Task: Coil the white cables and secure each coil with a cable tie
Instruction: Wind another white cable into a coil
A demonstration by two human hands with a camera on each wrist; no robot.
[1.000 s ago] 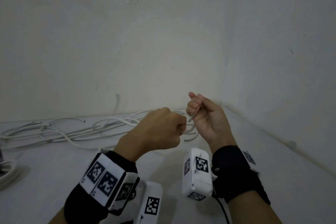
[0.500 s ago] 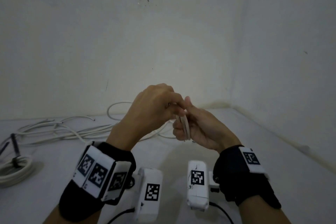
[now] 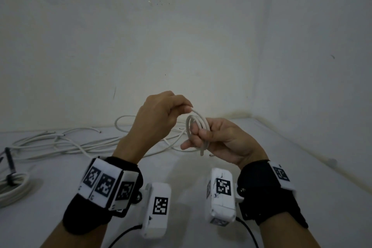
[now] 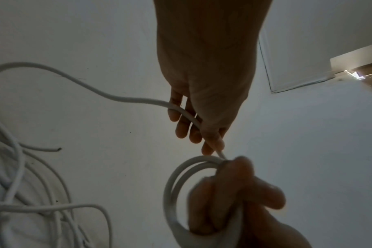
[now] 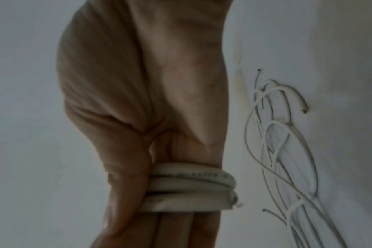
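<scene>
Above the counter's far right corner, my right hand (image 3: 219,141) clamps the small coil (image 3: 196,127); my left hand (image 3: 159,115) pinches the feeding cable (image 4: 125,99). Winding step; next needs another loop laid on.

I see a small coil of white cable (image 3: 196,127), about three loops, standing upright and held off the bench, with one cut end (image 3: 202,154) poking down below it. Its free run (image 4: 125,99) leads away toward the loose white cables (image 3: 66,143), which sprawl in a tangled heap along the bench's far edge, several cut ends showing. At the far left of the bench lies a finished coil (image 3: 12,191), bound by a black cable tie (image 3: 11,167).
</scene>
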